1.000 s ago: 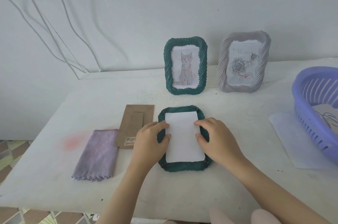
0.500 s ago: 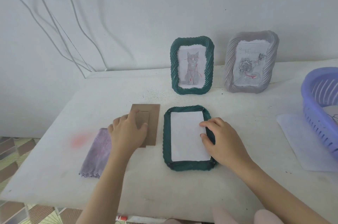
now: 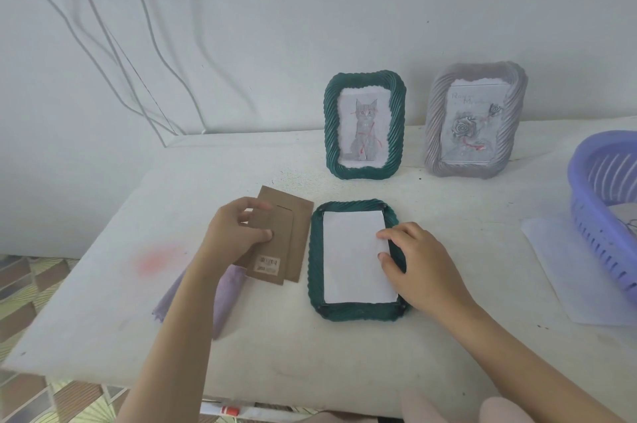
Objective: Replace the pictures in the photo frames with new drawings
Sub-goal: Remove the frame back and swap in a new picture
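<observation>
Left hand (image 3: 238, 236) has the brown board (image 3: 279, 250) in a pinch: thumb flat on top, the other fingers curled round its upper-left edge. So that hand is closed on the board, wrist coming in from low left with the forearm angled up across the table (image 3: 344, 360). The board sits skewed, barcode sticker at the end nearest me. I honestly can't tell if its far side is off the table or not.

Right hand (image 3: 422, 267) is loosely bent, nothing gripped. Its index and thumb tips just rest on the right edge of the white paper (image 3: 351, 260), palm down over the frame's right rim, forearm running in from the lower right.

That paper lies inside the flat frame (image 3: 315, 271), which is face-down directly between the two hands, just right of the board.

Beyond the right hand's fingertips, against the wall, stand the cat frame (image 3: 330, 126) and, to its right, the grey frame (image 3: 435, 126) with a rose drawing. Under the left forearm there's a purple cloth (image 3: 225, 298). Well off to the right of the right hand is a purple basket (image 3: 593, 212).
</observation>
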Motion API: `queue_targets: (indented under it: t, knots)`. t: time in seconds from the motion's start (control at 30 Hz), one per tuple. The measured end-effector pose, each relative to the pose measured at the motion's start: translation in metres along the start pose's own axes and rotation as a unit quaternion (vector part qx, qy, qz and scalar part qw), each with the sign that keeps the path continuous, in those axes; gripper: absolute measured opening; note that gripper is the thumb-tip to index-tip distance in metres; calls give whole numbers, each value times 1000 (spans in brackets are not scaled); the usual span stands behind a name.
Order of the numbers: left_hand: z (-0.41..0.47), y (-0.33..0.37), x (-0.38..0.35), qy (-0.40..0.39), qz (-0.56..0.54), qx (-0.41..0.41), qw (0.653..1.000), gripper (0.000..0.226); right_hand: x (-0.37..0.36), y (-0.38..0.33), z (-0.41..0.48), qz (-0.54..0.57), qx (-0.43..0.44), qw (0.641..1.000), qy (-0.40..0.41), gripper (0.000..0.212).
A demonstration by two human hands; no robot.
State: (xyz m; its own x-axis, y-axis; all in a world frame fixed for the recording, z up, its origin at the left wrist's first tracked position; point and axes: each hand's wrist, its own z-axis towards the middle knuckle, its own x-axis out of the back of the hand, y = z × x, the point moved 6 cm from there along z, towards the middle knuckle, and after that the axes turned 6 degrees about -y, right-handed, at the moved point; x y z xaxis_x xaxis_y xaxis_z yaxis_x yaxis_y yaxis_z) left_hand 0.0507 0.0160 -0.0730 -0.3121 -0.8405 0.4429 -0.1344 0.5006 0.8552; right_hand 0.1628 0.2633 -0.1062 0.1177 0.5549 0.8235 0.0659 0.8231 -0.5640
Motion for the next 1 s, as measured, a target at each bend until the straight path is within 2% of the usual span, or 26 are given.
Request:
queue_targets:
  t: [0.13, 0.33, 0.43, 0.5, 0.57, 0.7, 0.83, 1.0]
  knots:
    - [-3, 6, 5, -11, -48, 0, 999, 33, 0, 0, 0, 3, -2, 1000, 1, 30]
    - [-13, 18, 8, 9, -164, -28, 986, 39, 1, 1, -1, 10, 1, 1000, 0, 29]
    - [-19, 23, -11, -11, -229, -39, 973, 37, 6, 1, -2, -1, 11, 999, 30, 27]
    - [-23, 24, -30, -30, -248, -39, 968, 37, 13, -1, -5, 36, 17, 997, 67, 27]
    - [-24, 23, -48, -45, -253, -34, 966, 37, 18, -2, -8, 136, 12, 987, 87, 29]
    - [-27, 18, -78, -70, -254, -16, 965, 34, 20, -3, -6, 304, -22, 949, 73, 30]
    - [-29, 15, -93, -73, -229, -15, 970, 34, 19, 3, -3, 326, -42, 942, 58, 31]
    - [-30, 6, -96, -52, -140, -10, 989, 34, 14, 10, -3, 313, -59, 947, 44, 26]
